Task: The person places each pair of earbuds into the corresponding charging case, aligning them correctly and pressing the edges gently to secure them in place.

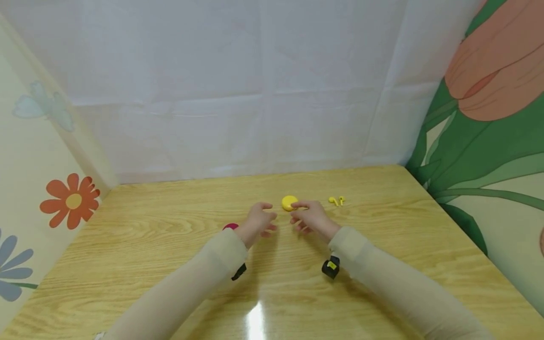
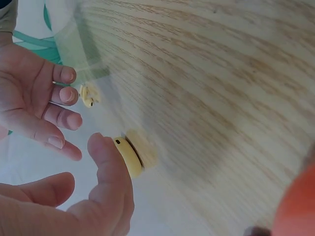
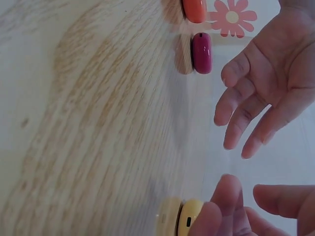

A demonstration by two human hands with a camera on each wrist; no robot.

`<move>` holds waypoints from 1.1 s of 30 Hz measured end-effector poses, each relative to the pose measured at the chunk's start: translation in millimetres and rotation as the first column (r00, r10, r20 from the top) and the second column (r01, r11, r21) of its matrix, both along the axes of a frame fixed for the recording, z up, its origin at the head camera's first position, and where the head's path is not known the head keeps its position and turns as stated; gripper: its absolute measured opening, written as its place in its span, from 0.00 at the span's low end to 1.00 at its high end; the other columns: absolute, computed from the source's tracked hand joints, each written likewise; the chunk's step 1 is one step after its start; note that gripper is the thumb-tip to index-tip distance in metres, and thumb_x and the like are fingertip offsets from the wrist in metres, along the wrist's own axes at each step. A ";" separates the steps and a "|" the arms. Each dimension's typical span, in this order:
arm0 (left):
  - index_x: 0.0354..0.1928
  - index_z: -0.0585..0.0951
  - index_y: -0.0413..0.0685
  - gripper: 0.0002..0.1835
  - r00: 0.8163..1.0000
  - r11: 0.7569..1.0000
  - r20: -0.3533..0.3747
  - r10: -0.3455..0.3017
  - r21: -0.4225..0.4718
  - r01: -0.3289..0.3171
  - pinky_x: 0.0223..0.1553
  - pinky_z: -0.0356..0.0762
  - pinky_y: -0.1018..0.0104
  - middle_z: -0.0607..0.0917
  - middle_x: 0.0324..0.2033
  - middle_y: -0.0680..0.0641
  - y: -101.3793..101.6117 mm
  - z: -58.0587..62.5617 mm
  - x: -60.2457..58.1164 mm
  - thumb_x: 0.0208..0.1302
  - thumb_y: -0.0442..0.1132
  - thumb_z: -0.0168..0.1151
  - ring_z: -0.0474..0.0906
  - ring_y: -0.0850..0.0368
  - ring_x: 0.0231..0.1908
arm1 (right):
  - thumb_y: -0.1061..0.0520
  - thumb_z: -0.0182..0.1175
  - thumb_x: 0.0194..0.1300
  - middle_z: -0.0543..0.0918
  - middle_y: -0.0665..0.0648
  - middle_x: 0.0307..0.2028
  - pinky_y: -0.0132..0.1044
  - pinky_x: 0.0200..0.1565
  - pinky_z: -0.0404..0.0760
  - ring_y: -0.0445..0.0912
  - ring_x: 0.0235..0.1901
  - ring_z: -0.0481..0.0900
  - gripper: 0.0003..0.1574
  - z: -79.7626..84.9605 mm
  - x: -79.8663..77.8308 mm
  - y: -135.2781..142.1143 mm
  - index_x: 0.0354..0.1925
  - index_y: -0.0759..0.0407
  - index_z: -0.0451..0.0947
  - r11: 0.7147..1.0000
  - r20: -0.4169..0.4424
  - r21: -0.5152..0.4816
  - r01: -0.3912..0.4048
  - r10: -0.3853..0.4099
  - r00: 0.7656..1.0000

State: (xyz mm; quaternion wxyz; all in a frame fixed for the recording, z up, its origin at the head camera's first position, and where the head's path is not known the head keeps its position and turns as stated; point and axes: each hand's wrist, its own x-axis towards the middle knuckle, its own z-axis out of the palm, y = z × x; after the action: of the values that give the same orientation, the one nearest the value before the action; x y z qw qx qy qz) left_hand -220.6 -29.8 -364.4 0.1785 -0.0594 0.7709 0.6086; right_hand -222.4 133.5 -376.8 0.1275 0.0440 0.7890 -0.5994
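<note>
A round yellow earbud case (image 1: 289, 203) lies on the wooden table, just beyond the hands. My right hand (image 1: 312, 217) is nearest to it, its fingers overlapping the case's edge in the head view. Facing it across a small gap, my left hand (image 1: 259, 220) has relaxed, slightly bent fingers and holds nothing. The right hand's fingers are loose too, with nothing between them and the thumb. To the right of the case lies a pair of yellow earbuds (image 1: 337, 201). A magenta case (image 3: 202, 53) rests beside the left wrist, partly hidden by it in the head view.
An orange case (image 3: 195, 10) lies past the magenta one, cut off by the right wrist view's top edge. Behind the wooden table (image 1: 170, 208) hangs a white sheet (image 1: 238, 94). Walls with painted flowers (image 1: 71, 200) flank both sides.
</note>
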 end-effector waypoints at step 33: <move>0.72 0.59 0.44 0.30 0.982 0.984 0.061 0.177 0.026 -0.178 0.21 0.69 0.67 0.78 0.38 0.39 37.6 -22.0 -27.8 0.70 0.29 0.50 0.70 0.57 0.19 | 0.60 0.49 0.74 0.79 0.52 0.23 0.28 0.17 0.71 0.38 0.14 0.74 0.30 -10.1 -36.5 12.4 0.70 0.68 0.58 0.992 0.128 -0.074 0.104 -0.094 0.987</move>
State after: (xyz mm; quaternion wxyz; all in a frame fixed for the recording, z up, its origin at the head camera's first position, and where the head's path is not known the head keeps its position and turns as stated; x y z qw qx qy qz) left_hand -248.3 7.9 -386.3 0.1469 -0.1428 0.7474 0.6320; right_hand -258.9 145.9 -386.9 0.1482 0.1151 0.7517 -0.6322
